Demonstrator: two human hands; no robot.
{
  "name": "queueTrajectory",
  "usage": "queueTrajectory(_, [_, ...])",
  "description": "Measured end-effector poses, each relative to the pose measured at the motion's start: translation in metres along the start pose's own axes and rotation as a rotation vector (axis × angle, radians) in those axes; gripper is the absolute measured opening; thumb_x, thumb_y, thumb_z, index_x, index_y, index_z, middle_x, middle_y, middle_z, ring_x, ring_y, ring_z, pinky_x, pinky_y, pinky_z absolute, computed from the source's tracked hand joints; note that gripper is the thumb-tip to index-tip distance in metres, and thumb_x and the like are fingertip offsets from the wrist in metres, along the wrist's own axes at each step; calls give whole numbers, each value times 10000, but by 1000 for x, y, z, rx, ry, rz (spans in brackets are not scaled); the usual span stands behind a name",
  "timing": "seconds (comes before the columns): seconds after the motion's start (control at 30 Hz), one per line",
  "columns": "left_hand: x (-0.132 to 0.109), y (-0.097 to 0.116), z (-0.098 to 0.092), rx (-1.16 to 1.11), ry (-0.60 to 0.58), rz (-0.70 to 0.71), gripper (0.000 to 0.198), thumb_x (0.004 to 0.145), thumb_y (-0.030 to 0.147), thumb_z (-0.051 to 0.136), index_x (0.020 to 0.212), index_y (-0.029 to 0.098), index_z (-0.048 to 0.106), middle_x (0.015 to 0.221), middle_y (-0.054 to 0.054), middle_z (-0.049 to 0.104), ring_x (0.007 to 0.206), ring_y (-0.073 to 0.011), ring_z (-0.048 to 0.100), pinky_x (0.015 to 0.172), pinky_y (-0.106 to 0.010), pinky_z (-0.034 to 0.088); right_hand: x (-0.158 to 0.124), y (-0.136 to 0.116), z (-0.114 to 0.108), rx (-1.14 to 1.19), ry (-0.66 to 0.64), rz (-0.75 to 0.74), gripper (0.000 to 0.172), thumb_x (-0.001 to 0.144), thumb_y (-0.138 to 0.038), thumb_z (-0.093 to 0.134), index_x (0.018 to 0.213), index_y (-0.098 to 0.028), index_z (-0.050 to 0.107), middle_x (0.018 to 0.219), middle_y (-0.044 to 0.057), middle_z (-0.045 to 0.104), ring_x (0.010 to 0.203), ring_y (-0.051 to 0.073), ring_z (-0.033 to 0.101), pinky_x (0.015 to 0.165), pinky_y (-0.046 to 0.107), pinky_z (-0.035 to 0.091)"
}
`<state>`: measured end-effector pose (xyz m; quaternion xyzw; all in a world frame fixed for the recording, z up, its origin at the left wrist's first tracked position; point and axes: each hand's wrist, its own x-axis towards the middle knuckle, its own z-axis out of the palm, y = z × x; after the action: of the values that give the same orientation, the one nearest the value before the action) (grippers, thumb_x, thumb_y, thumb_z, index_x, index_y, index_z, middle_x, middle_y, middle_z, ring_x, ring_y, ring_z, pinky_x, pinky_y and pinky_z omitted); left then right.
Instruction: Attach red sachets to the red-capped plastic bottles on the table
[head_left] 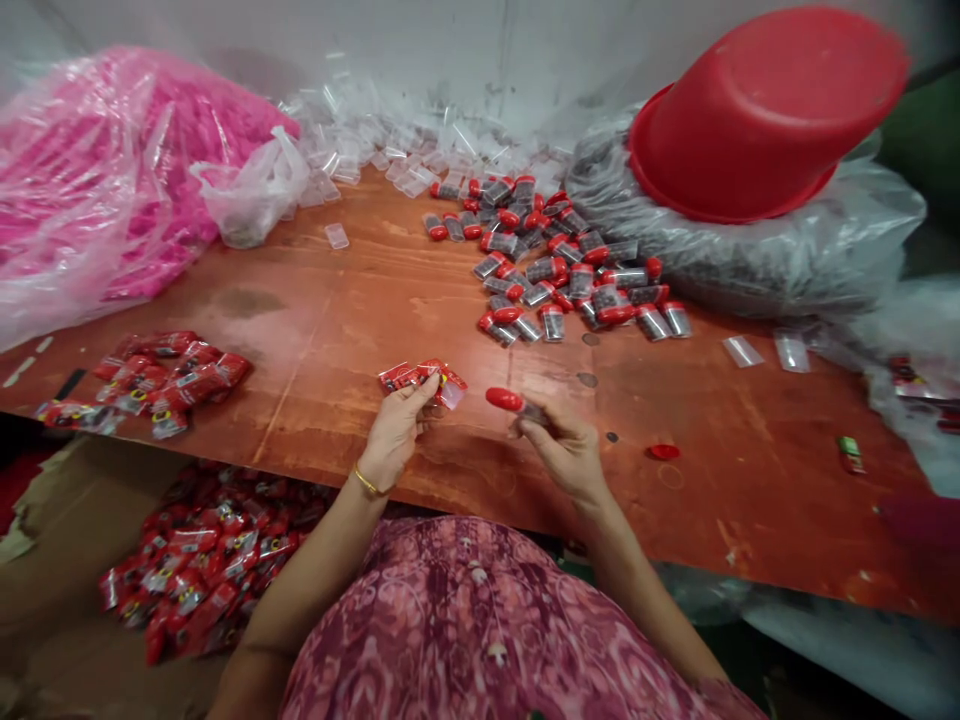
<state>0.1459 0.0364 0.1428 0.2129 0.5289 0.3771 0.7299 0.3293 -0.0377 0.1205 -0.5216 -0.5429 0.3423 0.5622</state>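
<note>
Near frame centre, we note the left hand (396,430) pinching a red printed packet (400,377) and, just right, the right hand (568,442) gripping a small container (516,404) from behind, presumably so its red end (503,399) sits unobstructed.

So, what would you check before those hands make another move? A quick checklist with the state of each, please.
1. Left hand has the red printed plastic packaging in its fingers: ok.
2. Right hand grips the small container with a rounded red end: ok.
3. Container's red end faces the left hand: ok, with a gap between it and the packaging.
4. Packaging's mouth is open: cannot tell, too small and partly covered.
5. More red-ended clear containers with dark contents on the brown wooden table: ok, heaped beyond the right hand.
6. Tabletop free of loose pieces: not ok, a small red oval piece lies right of the right hand.
</note>
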Motion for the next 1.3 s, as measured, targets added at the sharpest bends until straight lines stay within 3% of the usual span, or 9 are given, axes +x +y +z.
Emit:
queueTrajectory(0.13, [-2, 1, 2, 10, -19, 9, 316, 545, 387, 816, 669, 134, 672, 589, -9, 675, 449, -82, 569, 447, -176, 426, 0, -2, -1, -257, -82, -342, 240, 837, -175, 569, 1008, -296, 687, 1057, 51, 680, 940, 176, 656, 808, 338, 539])
queueTrajectory(0.27, [-5, 2, 3, 52, -23, 62, 305, 542, 386, 815, 629, 136, 662, 575, 0, 661, 461, -81, 569, 460, -177, 413, 3, 6, -1, -421, -139, -475, 325, 857, -124, 524, 1066, -325, 669, 1134, 55, 643, 1002, 155, 634, 788, 301, 550])
queueTrajectory(0.4, [-2, -2, 1, 125, -12, 135, 309, 539, 387, 813, 640, 127, 678, 566, -12, 655, 475, -89, 559, 467, -187, 398, 3, 13, 0, -521, -145, -477, 326, 870, -140, 506, 1076, -335, 666, 1149, 55, 633, 1023, 164, 627, 802, 311, 557])
queueTrajectory(0.53, [1, -6, 1, 162, -17, 199, 342, 517, 408, 816, 643, 119, 682, 563, -10, 649, 485, -87, 547, 507, -197, 423, 0, 17, 6, -579, -13, -512, 351, 873, -100, 472, 1068, -318, 666, 1145, 70, 623, 1030, 169, 624, 806, 314, 561])
queueTrajectory(0.83, [-12, -7, 14, -31, -62, 112, 430, 454, 371, 845, 761, 149, 642, 690, 10, 677, 560, -94, 593, 558, -203, 467, -6, 20, 37, -402, 30, -505, 383, 874, -106, 467, 1166, -315, 599, 1169, 80, 578, 1041, 168, 610, 852, 327, 536])
queueTrajectory(1.0, [-13, -11, 18, -94, -69, 157, 404, 501, 383, 822, 752, 156, 601, 643, 28, 647, 548, -81, 584, 560, -194, 461, -7, 7, 43, -493, -9, -426, 402, 873, -165, 496, 1261, -271, 520, 1194, 110, 564, 1068, 203, 597, 890, 361, 527])
queueTrajectory(1.3, [-16, -22, 29, -215, -60, 165, 374, 540, 362, 808, 749, 160, 573, 683, 22, 659, 618, -99, 622, 614, -208, 477, -10, 6, 49, -526, 176, -315, 406, 877, -213, 515, 1281, -240, 487, 1100, 94, 620, 1045, 198, 603, 898, 354, 533])
